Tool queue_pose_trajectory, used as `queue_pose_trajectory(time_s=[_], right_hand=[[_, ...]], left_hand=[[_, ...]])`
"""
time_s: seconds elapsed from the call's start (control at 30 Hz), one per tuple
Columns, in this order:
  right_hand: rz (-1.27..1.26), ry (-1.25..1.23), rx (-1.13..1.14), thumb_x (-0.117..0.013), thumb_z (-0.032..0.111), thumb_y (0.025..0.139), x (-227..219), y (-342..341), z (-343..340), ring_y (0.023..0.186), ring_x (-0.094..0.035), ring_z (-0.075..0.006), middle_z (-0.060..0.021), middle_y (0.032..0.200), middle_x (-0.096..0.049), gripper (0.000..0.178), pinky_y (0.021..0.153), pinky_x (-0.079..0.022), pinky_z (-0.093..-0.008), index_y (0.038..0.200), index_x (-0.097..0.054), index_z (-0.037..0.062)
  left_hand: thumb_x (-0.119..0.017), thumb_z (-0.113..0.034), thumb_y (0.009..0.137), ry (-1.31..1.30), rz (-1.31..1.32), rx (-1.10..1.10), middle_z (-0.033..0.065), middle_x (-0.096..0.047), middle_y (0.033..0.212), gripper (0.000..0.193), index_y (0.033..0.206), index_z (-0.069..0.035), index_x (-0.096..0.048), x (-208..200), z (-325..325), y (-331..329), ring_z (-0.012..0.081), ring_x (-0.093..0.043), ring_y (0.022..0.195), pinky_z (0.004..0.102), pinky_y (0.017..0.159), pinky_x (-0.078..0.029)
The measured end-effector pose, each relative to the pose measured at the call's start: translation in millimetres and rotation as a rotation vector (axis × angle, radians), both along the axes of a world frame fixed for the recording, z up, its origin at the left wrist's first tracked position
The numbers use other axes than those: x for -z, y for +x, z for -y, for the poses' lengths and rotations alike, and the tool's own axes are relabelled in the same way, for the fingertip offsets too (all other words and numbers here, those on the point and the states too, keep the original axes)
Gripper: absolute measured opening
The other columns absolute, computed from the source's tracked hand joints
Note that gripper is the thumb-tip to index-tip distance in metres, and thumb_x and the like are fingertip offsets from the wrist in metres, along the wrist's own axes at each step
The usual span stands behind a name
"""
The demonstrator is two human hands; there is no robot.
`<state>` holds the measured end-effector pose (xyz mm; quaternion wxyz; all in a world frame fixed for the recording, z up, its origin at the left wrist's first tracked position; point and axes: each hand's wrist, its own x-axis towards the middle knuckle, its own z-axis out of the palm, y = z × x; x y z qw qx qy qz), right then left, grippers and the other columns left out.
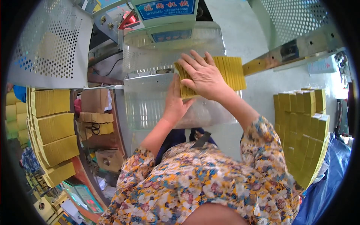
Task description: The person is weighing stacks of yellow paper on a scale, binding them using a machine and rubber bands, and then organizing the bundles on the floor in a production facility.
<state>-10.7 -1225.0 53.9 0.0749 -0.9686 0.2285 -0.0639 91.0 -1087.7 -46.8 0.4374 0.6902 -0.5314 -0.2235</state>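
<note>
A long row of yellow paper bundles (230, 71), its top marked by many narrow ridges, lies above the right part of a shiny metal machine table (144, 108). Its right end reaches past the table's edge. My right hand (204, 78) rests flat across the left half of the row, fingers spread and holding nothing of their own. At the row's left near corner, my left hand (175, 101) cups the paper, with straight fingers along the end and the thumb at the near edge. Part of that corner is hidden by both hands.
Perforated metal guards (56, 45) flank the machine. A metal bar (296, 50) runs from the row's right end. Yellow paper stacks (56, 127) stand at left, and more stacks (303, 131) at right beside a blue sheet (333, 180). Scissors (93, 128) lie on the left shelf.
</note>
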Motion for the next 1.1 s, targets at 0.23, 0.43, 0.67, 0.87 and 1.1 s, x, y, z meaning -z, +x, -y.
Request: queue_pose_trajectory(time_s=[0.23, 0.43, 0.67, 0.87, 1.1], right_hand=[[0.157, 0.075, -0.009, -0.056, 0.045, 0.090, 17.9, 13.0, -10.7, 0.141, -0.033, -0.0279, -0.0091, 0.145, -0.046, 0.058, 0.116, -0.020, -0.0543, 0.135, -0.050, 0.0093], [0.498, 0.166, 0.018, -0.063, 0.019, 0.086, -15.4, -40.2, -11.1, 0.135, -0.042, -0.0301, -0.0106, 0.140, -0.051, 0.045, 0.113, -0.029, -0.0477, 0.129, -0.056, 0.0074], [0.982, 0.461, 0.748, -0.059, 0.000, 0.081, 60.1, -189.4, -25.9, 0.112, -0.059, -0.0225, -0.0107, 0.115, -0.063, 0.033, 0.099, -0.044, -0.0367, 0.114, -0.060, -0.0001], [0.617, 0.889, 0.738, -0.069, 0.006, 0.081, 91.3, -165.1, -10.3, 0.113, -0.059, -0.0208, -0.0113, 0.121, -0.064, 0.046, 0.099, -0.044, -0.0349, 0.126, -0.057, 0.0048], [0.742, 0.856, 0.658, -0.071, 0.008, 0.083, 96.3, -140.8, -15.6, 0.094, -0.065, -0.0229, -0.0111, 0.104, -0.066, 0.031, 0.085, -0.051, -0.0365, 0.111, -0.063, 0.0008]], left_hand=[[-0.078, -0.021, 0.080, 0.179, -0.064, 0.021, 0.0225, -0.052, 0.124, 0.068, 0.131, -0.001, -0.038, 17.0, -5.6, -0.6, 0.0407, -0.055, 0.111, 0.0442, 0.090, -0.047], [-0.076, -0.011, 0.080, 0.111, -0.179, 0.101, 0.0157, -0.053, 0.131, 0.084, 0.147, -0.004, -0.025, 10.7, -3.7, 15.3, 0.0312, -0.056, 0.118, 0.0388, 0.096, -0.047], [-0.076, -0.004, 0.077, 0.149, -0.485, 0.259, 0.0110, -0.038, 0.150, 0.093, 0.153, -0.008, -0.022, -8.3, -2.4, 57.6, 0.0227, -0.041, 0.136, 0.0400, 0.110, -0.036], [-0.077, -0.004, 0.076, 0.185, -0.472, 0.276, 0.0100, -0.039, 0.150, 0.093, 0.153, -0.008, -0.025, 7.4, 2.9, 68.3, 0.0221, -0.041, 0.135, 0.0397, 0.111, -0.036], [-0.074, -0.003, 0.081, 0.103, -0.618, 0.190, 0.0068, -0.051, 0.137, 0.079, 0.148, -0.006, -0.033, -2.9, 4.8, 54.5, 0.0175, -0.051, 0.124, 0.0333, 0.098, -0.048]])
